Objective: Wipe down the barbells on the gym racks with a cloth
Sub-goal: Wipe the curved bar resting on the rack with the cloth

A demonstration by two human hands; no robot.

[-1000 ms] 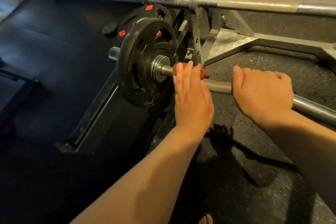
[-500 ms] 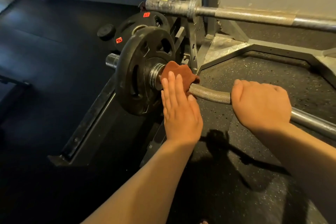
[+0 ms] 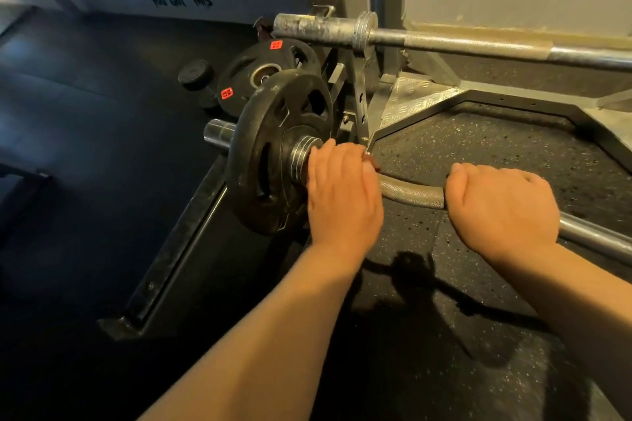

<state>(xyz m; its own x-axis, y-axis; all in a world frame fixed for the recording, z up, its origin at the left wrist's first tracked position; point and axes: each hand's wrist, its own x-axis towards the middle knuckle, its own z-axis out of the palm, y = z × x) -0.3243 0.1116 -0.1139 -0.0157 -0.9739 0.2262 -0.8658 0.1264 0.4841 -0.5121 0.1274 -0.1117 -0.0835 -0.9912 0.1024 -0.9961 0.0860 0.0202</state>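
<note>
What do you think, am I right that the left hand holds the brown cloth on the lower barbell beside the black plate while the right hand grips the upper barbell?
Not quite: the head view shows the right hand gripping the lower barbell, the one on which the left hand holds the brown cloth beside the black plate. The upper barbell is untouched.

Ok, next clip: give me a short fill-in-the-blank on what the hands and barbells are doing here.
The left hand holds the brown cloth on the lower barbell beside the black weight ____.
The right hand grips the ____ barbell's shaft.
The upper barbell carries ____ plates on its near sleeve.
Missing: plate; lower; no.
</note>
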